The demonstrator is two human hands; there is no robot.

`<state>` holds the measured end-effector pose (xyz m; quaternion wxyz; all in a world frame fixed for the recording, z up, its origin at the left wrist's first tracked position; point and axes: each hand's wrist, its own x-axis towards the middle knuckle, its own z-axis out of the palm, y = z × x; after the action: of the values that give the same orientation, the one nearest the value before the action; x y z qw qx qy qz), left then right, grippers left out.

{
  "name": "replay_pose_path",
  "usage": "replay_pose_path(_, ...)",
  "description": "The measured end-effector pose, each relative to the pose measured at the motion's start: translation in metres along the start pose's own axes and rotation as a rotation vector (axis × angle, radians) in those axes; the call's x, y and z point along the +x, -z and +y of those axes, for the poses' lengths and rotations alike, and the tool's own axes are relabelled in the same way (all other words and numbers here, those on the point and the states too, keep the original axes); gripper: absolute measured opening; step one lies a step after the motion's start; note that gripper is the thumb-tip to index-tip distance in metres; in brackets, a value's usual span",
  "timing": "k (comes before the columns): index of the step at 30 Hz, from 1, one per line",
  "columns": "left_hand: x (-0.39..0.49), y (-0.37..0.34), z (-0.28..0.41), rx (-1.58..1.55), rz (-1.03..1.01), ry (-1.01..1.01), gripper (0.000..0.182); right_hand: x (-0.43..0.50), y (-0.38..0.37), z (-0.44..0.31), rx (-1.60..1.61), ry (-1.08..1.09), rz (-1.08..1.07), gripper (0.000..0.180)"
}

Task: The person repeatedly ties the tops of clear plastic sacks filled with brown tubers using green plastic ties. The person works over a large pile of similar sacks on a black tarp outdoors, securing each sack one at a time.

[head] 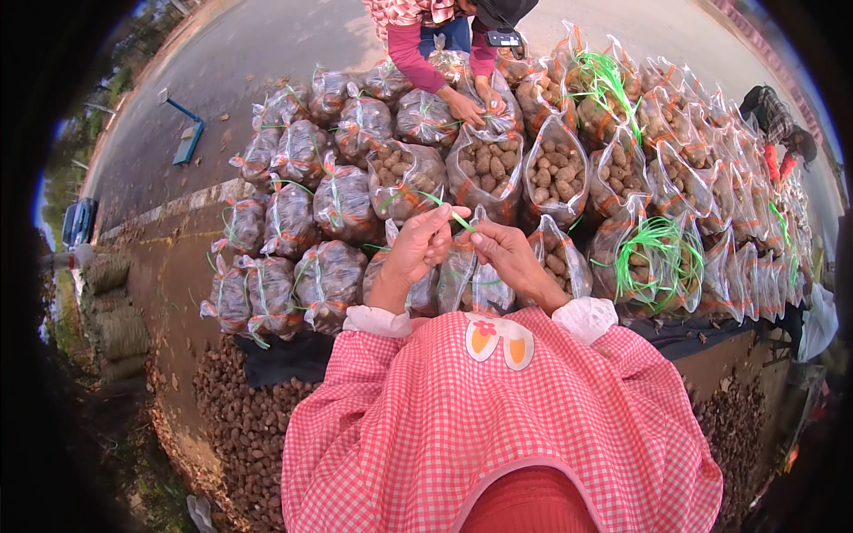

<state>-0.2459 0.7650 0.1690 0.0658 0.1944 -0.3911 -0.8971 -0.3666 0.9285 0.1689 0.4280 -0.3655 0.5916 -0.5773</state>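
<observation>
A green plastic tying strip [461, 220] is stretched between my two hands. My left hand [421, 243] pinches it between thumb and forefinger, and a loose length curves off to the left. On the other side, my right hand [510, 256] grips the strip with thumb and fingertips. Below both hands stands a clear plastic bag [460, 283], partly hidden by them. An open bag of brown tubers [556, 256] is just right of my right hand. Farther out, more open bags show tubers [490, 166] inside.
Tied bags [330, 286] stand in rows at left. Bundles of green strips [656, 260] lie on bags at right. A person [426, 60] handles a bag opposite; another person [780, 126] bends at far right. Loose tubers [246, 433] cover ground near a blue platform scale [188, 143].
</observation>
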Motion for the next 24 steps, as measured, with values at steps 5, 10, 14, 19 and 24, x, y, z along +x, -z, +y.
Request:
replay_pose_path(5,-0.002,-0.003,-0.003,0.008,0.202,-0.325,0.032,-0.027,-0.006,0.02,-0.322,-0.213,-0.245,0.024)
replay_pose_path(10,-0.018,0.004,-0.002,0.599,0.297,-0.382,0.039,-0.02,0.003,0.006,-0.32,-0.073,-0.127,0.029)
replay_pose_path(14,-0.027,-0.009,-0.013,1.021,0.321,-0.284,0.038,0.014,0.003,-0.035,-0.398,0.246,0.251,0.022)
replay_pose_path(19,-0.028,-0.022,-0.013,1.377,0.598,-0.411,0.027,0.024,-0.028,-0.048,-0.913,0.653,0.322,0.016)
replay_pose_path(24,-0.02,-0.02,-0.025,1.563,0.629,-0.327,0.023,0.03,-0.047,0.0,-0.844,0.619,0.42,0.012)
